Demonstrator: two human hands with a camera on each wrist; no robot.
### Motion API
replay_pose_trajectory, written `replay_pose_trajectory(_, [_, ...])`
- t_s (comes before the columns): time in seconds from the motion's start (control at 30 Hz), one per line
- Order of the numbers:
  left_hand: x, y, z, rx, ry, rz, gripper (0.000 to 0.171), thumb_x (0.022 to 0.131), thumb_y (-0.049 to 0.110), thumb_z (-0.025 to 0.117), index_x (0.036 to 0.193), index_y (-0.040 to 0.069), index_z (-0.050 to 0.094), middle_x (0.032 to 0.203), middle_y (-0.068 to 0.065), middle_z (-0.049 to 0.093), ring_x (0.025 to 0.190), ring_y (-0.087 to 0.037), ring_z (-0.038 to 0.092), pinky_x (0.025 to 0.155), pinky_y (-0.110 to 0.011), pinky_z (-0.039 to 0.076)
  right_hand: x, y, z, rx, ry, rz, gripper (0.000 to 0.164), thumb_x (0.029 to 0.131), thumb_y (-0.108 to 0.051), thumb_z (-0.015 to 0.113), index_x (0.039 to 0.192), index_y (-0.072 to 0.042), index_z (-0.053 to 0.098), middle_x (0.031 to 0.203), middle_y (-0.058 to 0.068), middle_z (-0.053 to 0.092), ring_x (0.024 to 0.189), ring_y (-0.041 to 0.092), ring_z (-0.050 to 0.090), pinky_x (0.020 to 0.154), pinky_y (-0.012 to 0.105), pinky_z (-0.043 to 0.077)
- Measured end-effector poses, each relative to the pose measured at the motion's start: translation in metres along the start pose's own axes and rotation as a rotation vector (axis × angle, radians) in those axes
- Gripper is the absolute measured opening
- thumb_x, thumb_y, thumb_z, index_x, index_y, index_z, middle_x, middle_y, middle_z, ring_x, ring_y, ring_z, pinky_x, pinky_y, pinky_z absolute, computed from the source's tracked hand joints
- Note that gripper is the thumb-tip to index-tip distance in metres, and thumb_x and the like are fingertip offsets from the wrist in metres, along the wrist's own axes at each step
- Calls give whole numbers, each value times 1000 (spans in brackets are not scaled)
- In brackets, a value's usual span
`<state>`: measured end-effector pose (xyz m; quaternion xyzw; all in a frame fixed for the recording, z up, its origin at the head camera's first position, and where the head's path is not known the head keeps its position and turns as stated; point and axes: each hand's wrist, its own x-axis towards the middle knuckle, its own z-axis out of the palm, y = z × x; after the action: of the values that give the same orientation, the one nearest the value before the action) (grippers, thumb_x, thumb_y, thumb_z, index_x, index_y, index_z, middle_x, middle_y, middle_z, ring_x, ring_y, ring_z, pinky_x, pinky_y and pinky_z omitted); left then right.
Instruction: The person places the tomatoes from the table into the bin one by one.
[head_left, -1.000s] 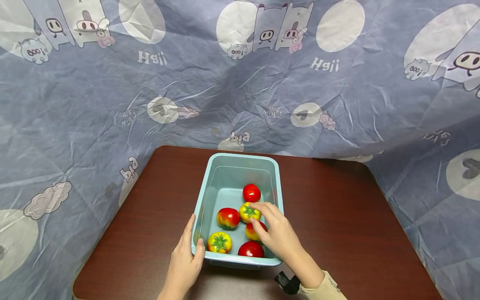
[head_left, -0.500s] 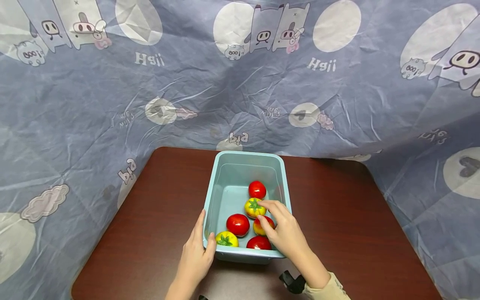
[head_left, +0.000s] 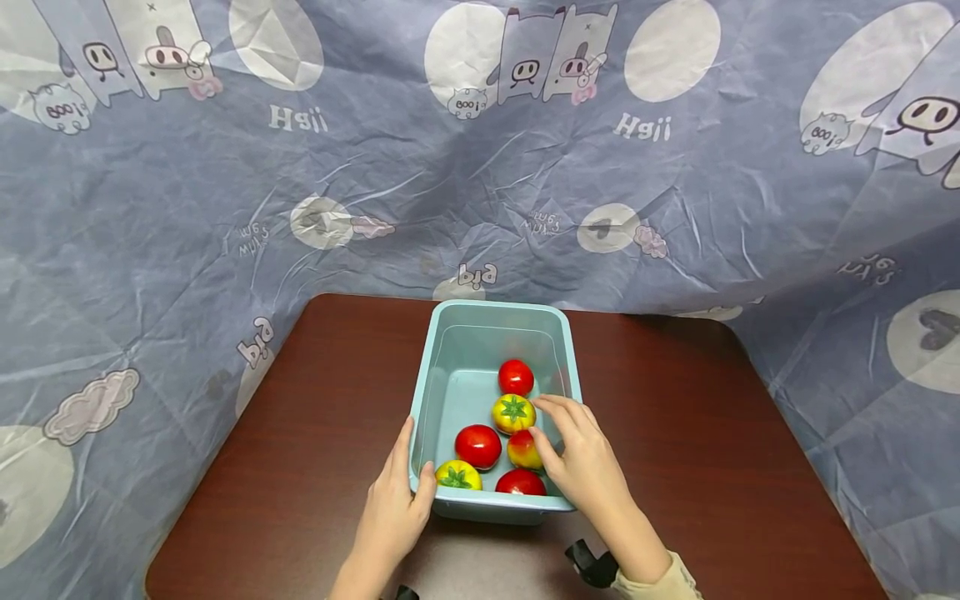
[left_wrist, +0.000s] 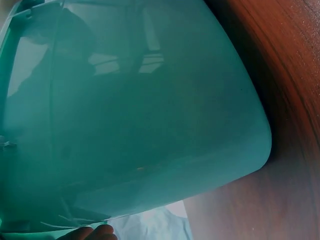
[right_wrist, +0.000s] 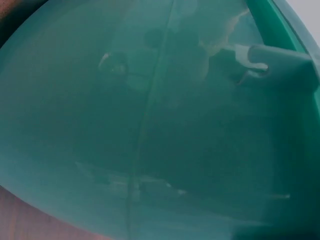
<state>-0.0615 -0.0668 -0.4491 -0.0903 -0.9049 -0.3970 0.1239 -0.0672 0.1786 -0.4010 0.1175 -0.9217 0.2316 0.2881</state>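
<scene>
A pale blue-green plastic bin (head_left: pixel 426 367) stands on the table with several glossy tomatoes inside. My left hand (head_left: pixel 395 508) holds its near left corner, thumb at the front rim and fingers along the left side. My right hand (head_left: pixel 585 454) reaches over the right rim. Its fingertips are beside a yellow tomato (head_left: pixel 513 414) with a green star-shaped top, and the thumb is by a red-and-yellow tomato (head_left: pixel 524 450). Red tomatoes (head_left: pixel 478 447) and another yellow tomato (head_left: pixel 458 475) lie around them. In both wrist views the bin's wall (left_wrist: pixel 150 110) fills most of the picture.
The dark brown wooden table (head_left: pixel 675 417) extends on both sides of the bin. A blue-grey cartoon-print sheet (head_left: pixel 420 167) hangs behind and around it. Black wrist straps (head_left: pixel 592 565) show near the front edge.
The bin has shifted right and slightly away, with my left hand moving along. One tomato has rolled to show its red side. My right fingers have drawn back from the yellow tomato's top.
</scene>
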Motion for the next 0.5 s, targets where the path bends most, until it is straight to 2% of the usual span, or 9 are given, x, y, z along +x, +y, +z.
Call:
replay_pose_trajectory(0.2, [2, -1, -1, 2, -24, -3, 64, 96, 18, 56, 154, 13, 31, 144, -15, 53, 114, -36, 63, 91, -54, 51, 0, 1, 1, -8, -1, 14, 39, 79, -12, 79, 117, -6, 69, 117, 8, 66, 105, 26, 61, 86, 41, 56])
replay_pose_trajectory(0.37, [3, 1, -2, 9, -30, 7, 64, 95, 19, 57, 153, 11, 32, 142, -16, 54, 115, -35, 62, 92, -53, 51, -2, 1, 1, -32, -36, 31, 40, 80, -13, 79, 118, -5, 69, 120, 10, 65, 107, 28, 60, 87, 42, 56])
replay_pose_trajectory(0.5, [6, 6, -6, 54, -59, 7, 65, 95, 23, 57, 153, 8, 32, 147, -17, 47, 126, -36, 55, 98, -55, 48, -2, -1, -1, -62, -80, 51, 43, 81, -14, 78, 122, -5, 68, 125, 12, 64, 114, 31, 58, 89, 44, 55])
